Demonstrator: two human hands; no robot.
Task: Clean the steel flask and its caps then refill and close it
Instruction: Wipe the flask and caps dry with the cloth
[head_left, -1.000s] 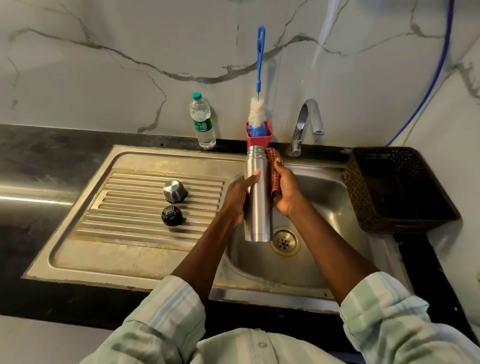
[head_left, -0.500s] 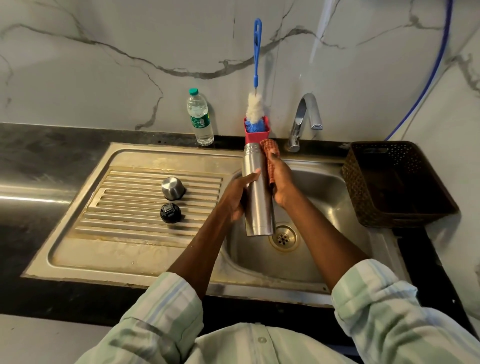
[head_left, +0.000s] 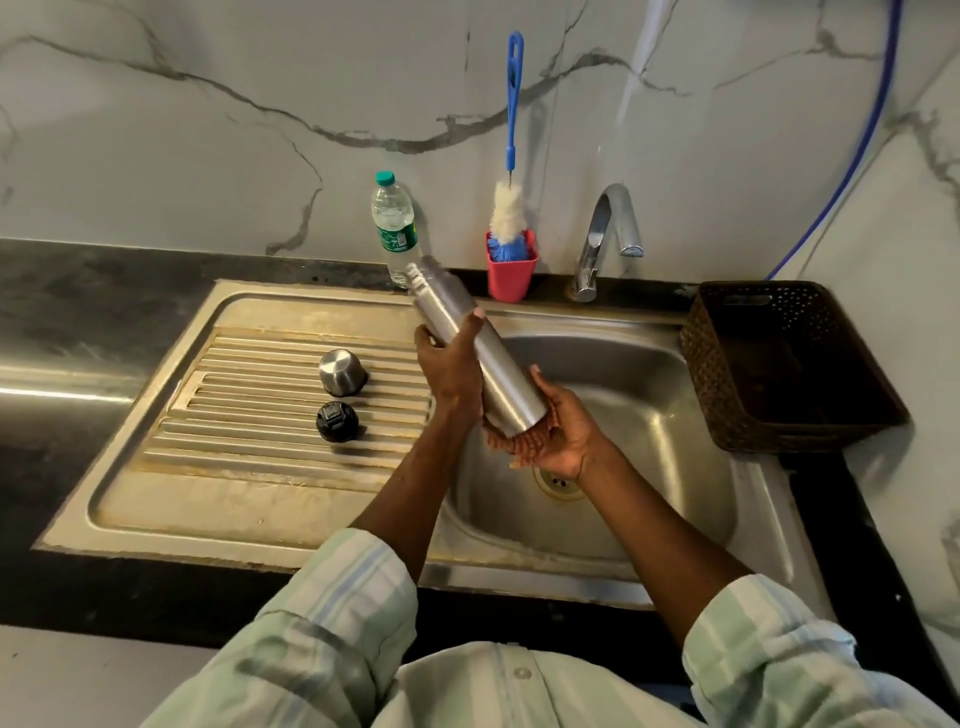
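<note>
Over the sink basin (head_left: 649, 395) we keep our left hand (head_left: 451, 358) curled round the tilted flask (head_left: 480, 353), neck far-left, while our right hand (head_left: 563, 431) cups the cloth (head_left: 519, 441) under its base, wiping evenly.

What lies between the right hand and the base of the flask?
A cloth. The right hand cups the flask base through it, so palm and steel are apart there. The left hand grips the bare body with nothing between.

Two caps (head_left: 340, 397) on the drainboard (head_left: 249, 415) — flask (head_left: 475, 353) right, over the sink (head_left: 649, 395).
</note>
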